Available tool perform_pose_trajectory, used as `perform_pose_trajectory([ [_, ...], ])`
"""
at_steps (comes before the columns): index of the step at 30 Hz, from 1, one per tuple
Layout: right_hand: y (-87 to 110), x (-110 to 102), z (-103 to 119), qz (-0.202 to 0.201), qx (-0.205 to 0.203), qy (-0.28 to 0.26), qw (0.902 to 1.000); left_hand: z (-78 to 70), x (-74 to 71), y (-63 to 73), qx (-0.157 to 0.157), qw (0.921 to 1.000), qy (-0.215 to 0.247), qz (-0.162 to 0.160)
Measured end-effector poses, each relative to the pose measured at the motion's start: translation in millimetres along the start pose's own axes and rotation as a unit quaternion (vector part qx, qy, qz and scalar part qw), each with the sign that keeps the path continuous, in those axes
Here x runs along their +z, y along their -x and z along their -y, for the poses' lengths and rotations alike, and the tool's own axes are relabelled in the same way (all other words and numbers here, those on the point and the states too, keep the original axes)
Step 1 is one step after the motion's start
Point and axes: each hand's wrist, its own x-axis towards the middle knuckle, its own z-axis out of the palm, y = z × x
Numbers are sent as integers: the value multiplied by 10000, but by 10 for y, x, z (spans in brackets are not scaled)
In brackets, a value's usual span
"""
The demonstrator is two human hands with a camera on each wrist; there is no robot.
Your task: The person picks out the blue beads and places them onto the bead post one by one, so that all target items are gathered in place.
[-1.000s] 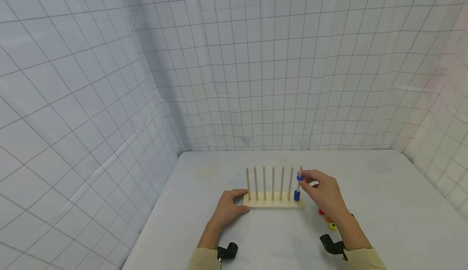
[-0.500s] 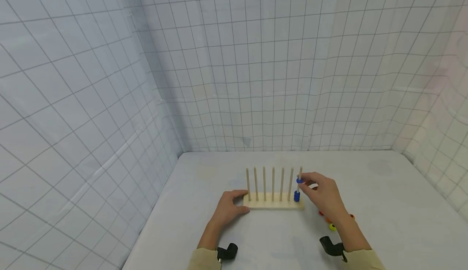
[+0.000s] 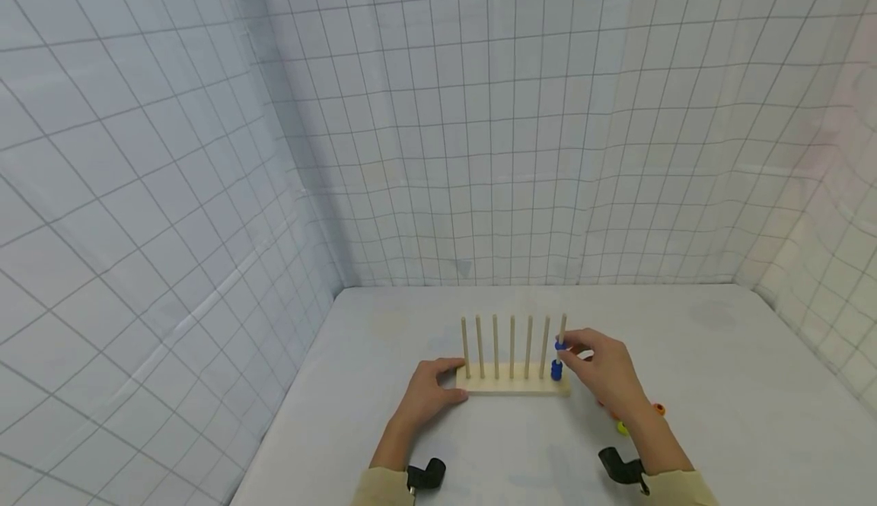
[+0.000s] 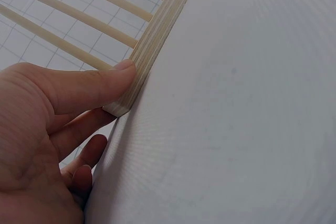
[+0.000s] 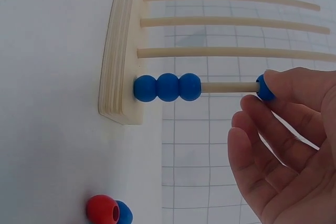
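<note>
A light wooden base with several upright pegs (image 3: 512,387) stands on the white table. My left hand (image 3: 426,392) pinches the base's left end, thumb on the front edge, as the left wrist view (image 4: 58,103) also shows. Three blue beads (image 5: 168,87) sit stacked at the bottom of the rightmost peg. Higher on that same peg, my right hand (image 3: 606,365) pinches another blue bead (image 5: 265,88) between thumb and fingers. The peg passes through this bead, and a bare stretch of peg separates it from the stack.
Loose beads lie on the table under the right forearm, among them a yellow bead (image 3: 623,428) and an orange bead (image 3: 659,408). The right wrist view shows a red bead (image 5: 102,209) next to a blue one. Gridded white cloth (image 3: 514,148) walls the table's back and sides.
My right hand has moved down a little along the rightmost peg, carrying the blue bead lower. The left hand has kept its hold on the base.
</note>
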Motion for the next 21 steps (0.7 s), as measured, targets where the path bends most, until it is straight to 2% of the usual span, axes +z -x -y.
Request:
perform_pose_trajectory([
  [7, 4, 20, -26, -1, -62, 10, 10000, 9, 4, 2, -31, 10000, 31, 15],
  [21, 9, 78, -75, 130, 92, 129, 9998, 16, -2, -3, -18, 10000, -6, -3],
])
